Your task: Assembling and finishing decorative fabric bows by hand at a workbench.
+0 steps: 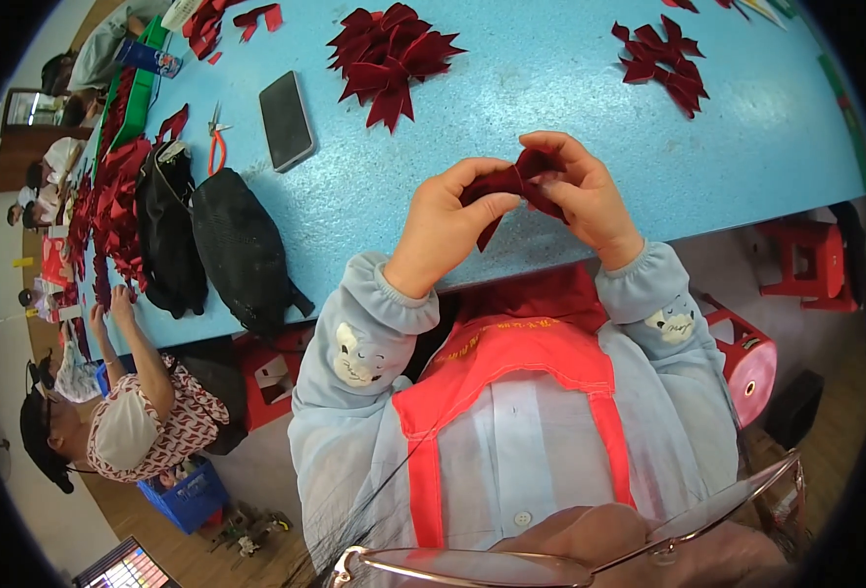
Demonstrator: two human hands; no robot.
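Note:
Between my two hands, above the near edge of the blue table (374, 211), is a dark red ribbon bow (521, 181). My left hand (443, 220) pinches its left loop between thumb and fingers. The bow's right side is gripped by my right hand (590, 196), its thumb and fingertips close to the centre knot. One ribbon tail hangs below my left thumb. Farther back lies a heap of dark red bows (389, 59), and a smaller group of bows (663, 64) sits to its right.
A black phone (287, 121), orange-handled pliers (217, 147) and black fabric bags (242, 245) lie left on the table. Beyond them are piled red ribbons (119, 206) and a green crate (139, 108). A co-worker (144, 421) sits at left. Red stools (805, 260) stand at right.

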